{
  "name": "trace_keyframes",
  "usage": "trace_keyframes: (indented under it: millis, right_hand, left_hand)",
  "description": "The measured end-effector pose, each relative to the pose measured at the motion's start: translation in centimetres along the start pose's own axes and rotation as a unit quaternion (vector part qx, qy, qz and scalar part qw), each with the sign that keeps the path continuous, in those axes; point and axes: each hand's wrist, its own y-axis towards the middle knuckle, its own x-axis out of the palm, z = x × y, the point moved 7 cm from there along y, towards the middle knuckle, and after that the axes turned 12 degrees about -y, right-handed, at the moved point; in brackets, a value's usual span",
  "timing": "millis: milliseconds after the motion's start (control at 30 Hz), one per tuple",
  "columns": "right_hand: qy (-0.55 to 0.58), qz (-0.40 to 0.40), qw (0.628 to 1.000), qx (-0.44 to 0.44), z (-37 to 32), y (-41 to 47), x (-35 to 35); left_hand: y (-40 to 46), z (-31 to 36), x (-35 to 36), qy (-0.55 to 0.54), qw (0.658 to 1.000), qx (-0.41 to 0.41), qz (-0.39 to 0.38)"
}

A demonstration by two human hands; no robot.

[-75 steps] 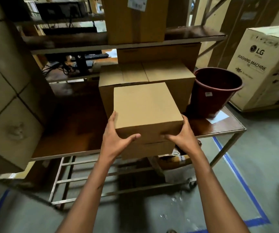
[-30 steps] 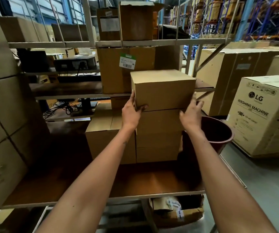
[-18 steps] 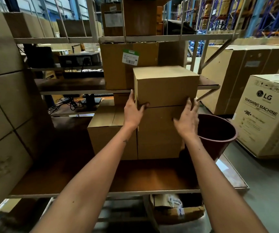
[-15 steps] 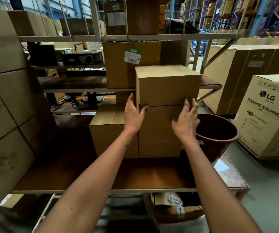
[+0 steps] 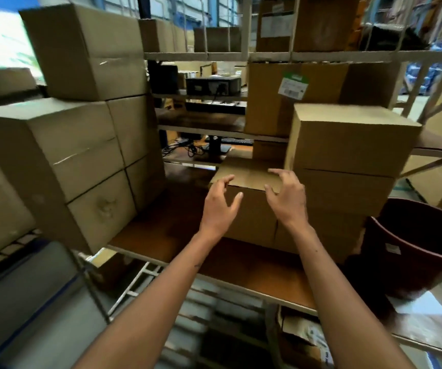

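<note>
Both hands hold nothing. The left hand (image 5: 221, 206) and the right hand (image 5: 286, 201) hover with loosely bent fingers at the front top edge of the low brown cardboard box (image 5: 249, 222) on the brown wooden table (image 5: 166, 235) — just beside the taller stack of cardboard boxes (image 5: 347, 145).

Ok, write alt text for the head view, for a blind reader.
The left hand and right hand reach, fingers loosely spread, toward a low cardboard box on a brown shelf, beside a taller box stack.
</note>
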Motion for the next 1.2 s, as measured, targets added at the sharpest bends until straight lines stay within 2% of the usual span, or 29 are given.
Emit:
trace_keyframes:
  millis: [167, 367, 600, 833, 967, 1067, 1200]
  right_hand:
    - [0.057, -0.061, 0.995, -0.060, -8.9, 2.2, 5.3]
    - [0.138, -0.105, 0.978, -0.113, -19.7, 6.7, 11.8]
    - [0.224, -0.148, 0.959, -0.094, -29.1, 14.0, 19.4]
    - [0.275, -0.163, 0.946, -0.054, -33.7, 21.1, 25.5]
    - [0.276, -0.166, 0.945, -0.055, -35.0, 24.2, 28.5]
    - [0.285, -0.181, 0.940, -0.049, -35.9, 27.2, 30.6]
    - [0.353, -0.210, 0.912, 0.001, -36.4, 33.2, 34.1]
  left_hand:
    - [0.6, -2.0, -9.4, 0.033, 0.997, -0.022, 0.068]
    - [5.7, -5.0, -19.9, 0.035, 0.987, -0.025, 0.152]
    - [14.0, -9.1, -29.3, 0.049, 0.977, -0.025, 0.208]
    - [22.1, -12.5, -34.5, 0.048, 0.972, -0.014, 0.231]
    - [25.2, -12.8, -36.3, 0.077, 0.958, 0.010, 0.277]
    - [27.6, -12.4, -37.2, 0.113, 0.934, 0.039, 0.336]
    - [30.9, -12.2, -37.0, 0.144, 0.938, -0.008, 0.315]
